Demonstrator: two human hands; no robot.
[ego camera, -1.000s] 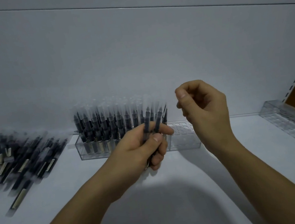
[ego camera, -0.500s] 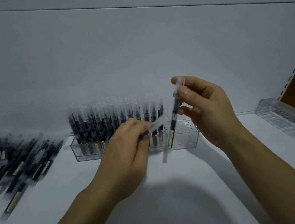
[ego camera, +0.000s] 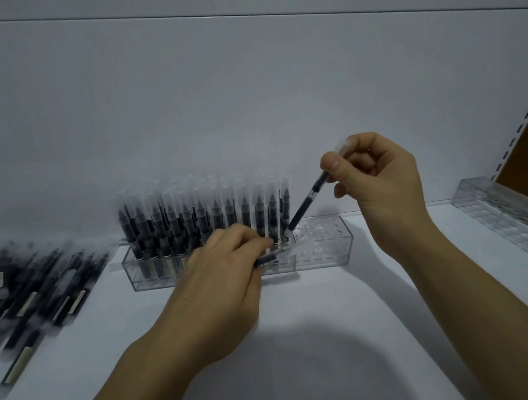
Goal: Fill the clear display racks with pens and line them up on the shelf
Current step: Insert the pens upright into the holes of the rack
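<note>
the right hand (ego camera: pixel 383 192) pinches a slim black pen with a clear cap (ego camera: pixel 306 206) between thumb and forefinger at its capped end, with the other fingers curled loosely. the pen's long axis slants from 1 o'clock down to 7 o'clock. its lower end touches the top of the clear plastic display rack (ego camera: pixel 324 249), at the first free holes just beside the last standing pens (ego camera: pixel 199 220). half a second ago this pen hung nearly upright in front of the rack; a second ago the right hand held nothing.

the left hand (ego camera: pixel 219 280) has dropped lower and now lies in front of the rack's middle. its fingers are curled round at least one more clear-capped pen (ego camera: pixel 275 256), which lies almost level and points to 3 o'clock; this hand hides part of the rack's front.

the rack stands on the white shelf (ego camera: pixel 305 343), filled across its 9 o'clock half. a heap of loose black pens (ego camera: pixel 26 292) lies at 9 o'clock, and a second clear rack (ego camera: pixel 515 223) sits at 3 o'clock.
</note>
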